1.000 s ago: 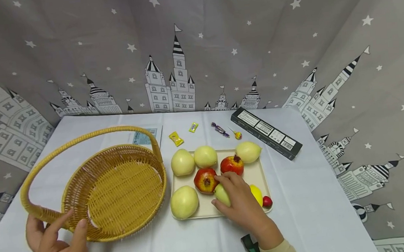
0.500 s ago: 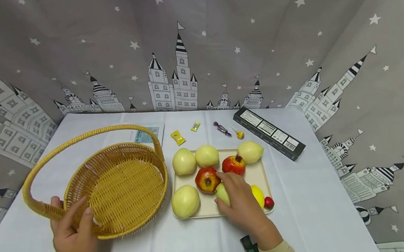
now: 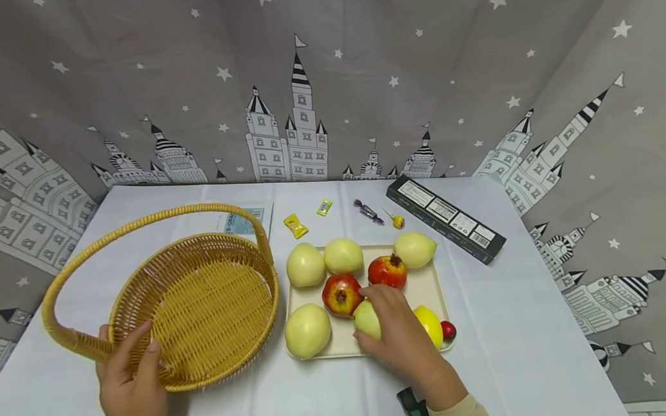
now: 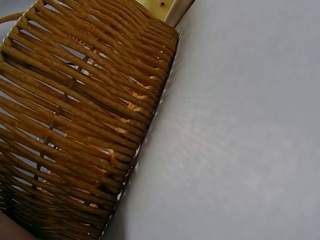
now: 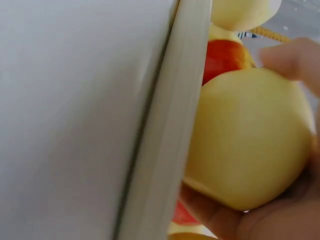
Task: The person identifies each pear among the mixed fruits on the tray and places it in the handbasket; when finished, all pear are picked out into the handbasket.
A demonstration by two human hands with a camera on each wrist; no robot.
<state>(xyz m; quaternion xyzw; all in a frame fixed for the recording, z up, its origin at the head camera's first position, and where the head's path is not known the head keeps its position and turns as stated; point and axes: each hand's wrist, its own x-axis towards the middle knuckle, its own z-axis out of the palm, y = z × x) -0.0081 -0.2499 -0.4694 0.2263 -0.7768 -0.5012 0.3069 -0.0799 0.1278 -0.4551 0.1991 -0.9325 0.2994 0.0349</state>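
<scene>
At the left, my left hand (image 3: 133, 383) holds the near left side of a woven wicker basket (image 3: 201, 307), its index finger and thumb over the rim near the handle's foot. Nothing lies in the basket. In the left wrist view the basket's slatted side (image 4: 85, 110) fills the left half. My right hand (image 3: 400, 332) grips a smooth pale green round fruit (image 3: 366, 320) over the cream tray (image 3: 343, 348), thumb on the near side. Seen from the right wrist, that pale fruit (image 5: 245, 135) sits between thumb and fingers beside the tray's rim (image 5: 167, 120).
Two red pomegranates (image 3: 342, 295) and several pale fruits (image 3: 308, 331) share the tray with a yellow fruit (image 3: 429, 325) and a small red one (image 3: 448, 331). Behind lie wrapped candies (image 3: 295, 225), a lollipop (image 3: 398, 221) and a long black box (image 3: 446, 218).
My left hand has moved right and up onto the basket's rim and closed on it. The right hand keeps its grip on the pale fruit. The whole view has shifted slightly.
</scene>
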